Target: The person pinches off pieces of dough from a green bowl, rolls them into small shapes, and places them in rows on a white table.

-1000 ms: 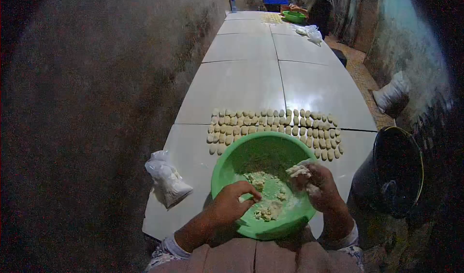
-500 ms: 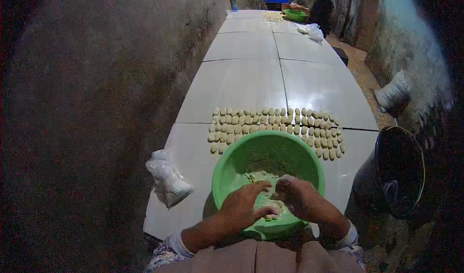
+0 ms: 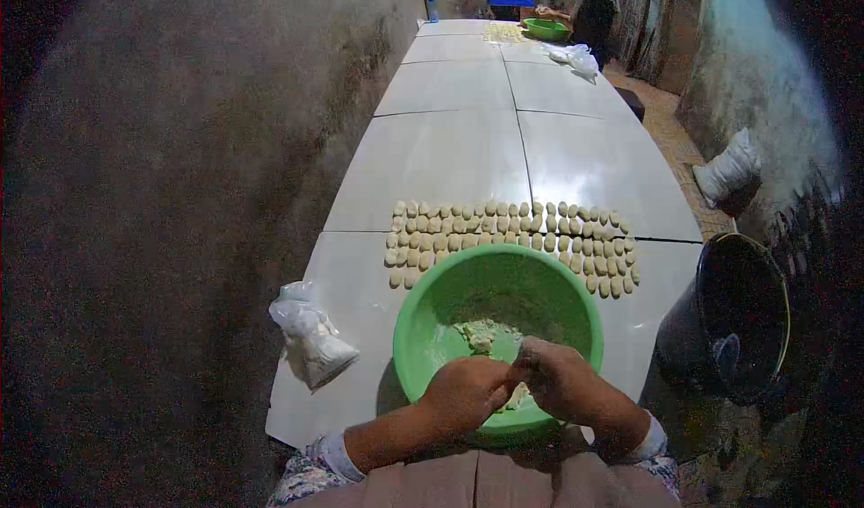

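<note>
A large green basin (image 3: 414, 328) stands at the near end of the table, with crumbly pale dough (image 3: 481, 335) and flour inside. Over it my left hand (image 3: 466, 387) is closed, thumb and fingers pinched against my right hand. My right hand (image 3: 562, 380) is curled shut, its fingertips meeting those of the left. Whatever lies between them is hidden by the fingers. More pale dough (image 3: 517, 398) shows just beneath the hands. Just beyond the basin, several rows of small oval dough pieces (image 3: 486, 224) lie on the white table.
White tiles cover the long table (image 3: 441, 157). A plastic bag of white powder (image 3: 315, 341) rests at the left edge. To the right stands a dark bucket (image 3: 742, 319); a white sack (image 3: 727, 168) leans by the wall. At the far end, a person (image 3: 594, 22) works beside another green basin (image 3: 546, 30).
My left hand has closed, its spread thumb and fingers coming together against the right hand. My right hand stays curled, shifting slightly down. The view has moved a little.
</note>
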The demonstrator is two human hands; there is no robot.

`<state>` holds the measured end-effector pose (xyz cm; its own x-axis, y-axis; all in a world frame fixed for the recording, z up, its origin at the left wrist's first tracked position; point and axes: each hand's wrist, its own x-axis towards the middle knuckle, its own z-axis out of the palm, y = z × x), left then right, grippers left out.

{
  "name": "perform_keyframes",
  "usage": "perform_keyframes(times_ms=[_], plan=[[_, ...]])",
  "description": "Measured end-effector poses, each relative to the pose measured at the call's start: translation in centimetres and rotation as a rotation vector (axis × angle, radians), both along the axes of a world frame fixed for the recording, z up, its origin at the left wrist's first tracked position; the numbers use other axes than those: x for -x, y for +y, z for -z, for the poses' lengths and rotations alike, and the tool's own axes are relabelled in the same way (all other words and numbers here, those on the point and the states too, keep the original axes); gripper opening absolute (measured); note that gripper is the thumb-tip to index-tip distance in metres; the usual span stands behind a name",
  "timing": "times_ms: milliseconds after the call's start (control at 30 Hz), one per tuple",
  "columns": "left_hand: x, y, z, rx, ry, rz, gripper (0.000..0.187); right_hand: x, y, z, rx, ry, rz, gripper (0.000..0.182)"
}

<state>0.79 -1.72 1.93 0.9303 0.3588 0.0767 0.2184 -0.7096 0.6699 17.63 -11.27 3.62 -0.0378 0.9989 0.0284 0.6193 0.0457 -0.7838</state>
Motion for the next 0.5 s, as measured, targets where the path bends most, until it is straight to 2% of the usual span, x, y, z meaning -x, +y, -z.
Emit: perform_keyframes(times_ms=[133,200,267,333,367,400,433,500], plan=[[0.2,0.3,0.1,0.037,-0.032,-0.005,0.022,0.1,-0.1,-0.2,-0.148,0.002,0.09,0.015],[0.6,0.6,0.2,0.02,-0.014,-0.006,0.023,-0.7,-0.1,-0.3,-0.146,0.021,0.115,0.01],[1.3,1.0,0.2,0.009,0.062,-0.049,0.025,-2.1,0.2,-0.9,-0.108,-0.001,0.504,0.009],[1.3,1.1,1.6,-0.06,0.153,-0.077,0.019,-1.8,0.3,-0.9,-0.18,-0.014,0.428,0.01],[1.2,0.8,2.3,-0.042,0.047,-0.09,0.02,-1.4,0.4,-0.9,-0.25,-0.023,0.354,0.011],[1.0,0.7,2.4,-0.027,-0.06,-0.099,0.025,-1.2,0.3,-0.9,-0.323,-0.032,0.284,0.012],[0.9,0.7,2.2,-0.014,0.078,-0.036,0.04,-1.1,0.5,-0.5,-0.158,-0.04,0.222,0.013],[0.5,0.5,1.6,-0.026,0.048,-0.002,0.04,-0.7,0.8,0.0,-0.234,-0.115,0.153,0.01]])
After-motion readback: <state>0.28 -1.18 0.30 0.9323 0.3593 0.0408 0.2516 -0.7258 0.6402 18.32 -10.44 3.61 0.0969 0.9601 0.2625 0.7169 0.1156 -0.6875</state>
